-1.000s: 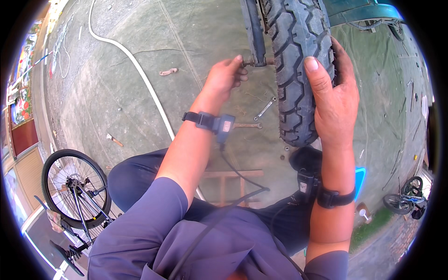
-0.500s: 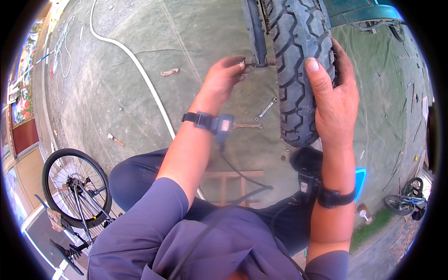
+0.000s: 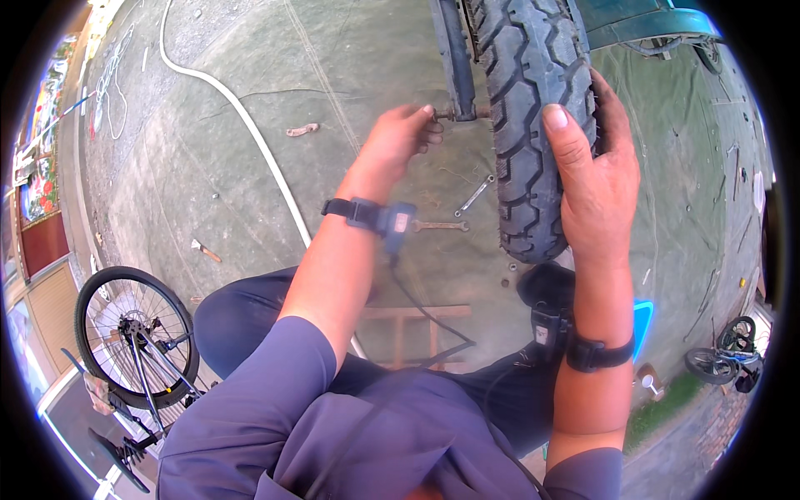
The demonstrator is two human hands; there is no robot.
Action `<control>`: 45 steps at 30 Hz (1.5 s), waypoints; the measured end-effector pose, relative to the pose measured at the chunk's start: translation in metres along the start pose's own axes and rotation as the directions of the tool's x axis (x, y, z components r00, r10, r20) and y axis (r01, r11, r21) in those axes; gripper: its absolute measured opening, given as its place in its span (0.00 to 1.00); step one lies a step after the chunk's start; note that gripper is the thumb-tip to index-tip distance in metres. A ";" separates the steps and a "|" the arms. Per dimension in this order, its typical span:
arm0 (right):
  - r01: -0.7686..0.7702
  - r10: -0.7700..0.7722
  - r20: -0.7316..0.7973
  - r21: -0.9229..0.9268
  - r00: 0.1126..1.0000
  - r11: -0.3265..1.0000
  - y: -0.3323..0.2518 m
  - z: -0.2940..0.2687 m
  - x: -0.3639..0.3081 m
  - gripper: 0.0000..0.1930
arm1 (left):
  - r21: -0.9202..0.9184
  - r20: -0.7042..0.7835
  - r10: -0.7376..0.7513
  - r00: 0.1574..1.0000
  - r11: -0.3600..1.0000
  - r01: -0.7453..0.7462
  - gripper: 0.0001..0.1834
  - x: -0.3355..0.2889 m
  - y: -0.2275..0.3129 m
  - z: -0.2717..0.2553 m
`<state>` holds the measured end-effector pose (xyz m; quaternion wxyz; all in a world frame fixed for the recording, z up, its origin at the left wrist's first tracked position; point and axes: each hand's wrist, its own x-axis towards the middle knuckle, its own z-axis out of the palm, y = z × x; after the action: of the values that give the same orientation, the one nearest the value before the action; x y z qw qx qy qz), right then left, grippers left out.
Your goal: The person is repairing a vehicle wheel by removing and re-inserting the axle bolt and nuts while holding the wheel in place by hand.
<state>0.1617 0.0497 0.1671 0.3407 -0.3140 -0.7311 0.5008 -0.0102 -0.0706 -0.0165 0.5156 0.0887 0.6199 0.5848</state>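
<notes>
A black knobbly-treaded wheel [image 3: 529, 150] stands upright at the upper middle. My right hand [image 3: 604, 179] grips its right side, thumb lying on the tread and fingers around the far sidewall, partly hidden. Left of the tire runs a dark metal frame bar [image 3: 454, 62], with the wheel's thin axle [image 3: 444, 115] poking out leftward near its lower end. At that axle's outer end, my left hand [image 3: 402, 137] is closed, thumb and fingers pinched together. Whether a nut sits between those fingertips I cannot make out.
Two wrenches [image 3: 475, 196] lie on the green ground sheet below the axle. A white hose [image 3: 242, 108] curves along the left, near a hammer [image 3: 206, 250]. A bicycle wheel [image 3: 137, 337] stands at lower left, and a wooden frame [image 3: 400, 313] lies between my legs.
My left hand's fingers have shifted slightly around the axle end, the thumb now higher and more of the axle showing. My right hand stays on the wheel, which has barely moved.
</notes>
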 end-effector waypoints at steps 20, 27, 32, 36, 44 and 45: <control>-0.001 0.001 -0.001 -0.017 1.000 1.000 0.000 -0.001 0.001 0.35 | -0.101 0.031 -0.060 0.998 0.993 0.063 0.16 0.005 0.000 0.008; 0.002 -0.002 0.002 -0.013 1.000 1.000 -0.001 0.000 0.001 0.35 | -0.065 -0.005 0.029 1.000 0.997 -0.029 0.19 0.000 0.002 0.009; -0.005 0.004 -0.013 -0.002 1.000 1.000 0.000 0.000 0.000 0.35 | -0.090 0.037 -0.155 0.987 0.983 0.158 0.24 -0.007 0.009 0.016; -0.016 0.017 -0.016 0.048 1.000 0.999 0.001 0.002 -0.001 0.35 | -0.143 0.070 -0.144 0.987 0.978 0.153 0.24 -0.001 0.002 0.012; -0.009 0.008 -0.015 -0.055 1.000 0.998 0.001 -0.004 -0.002 0.38 | -0.268 0.041 -0.110 0.993 0.956 0.117 0.17 -0.005 0.005 0.024; -0.009 0.007 -0.023 -0.078 1.000 0.997 0.002 -0.006 -0.003 0.38 | -0.274 0.033 -0.107 0.994 0.955 0.112 0.16 -0.006 0.006 0.027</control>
<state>0.1685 0.0512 0.1661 0.3345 -0.3354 -0.7450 0.4697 0.0096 -0.0559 -0.0027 0.5599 -0.0130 0.5320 0.6351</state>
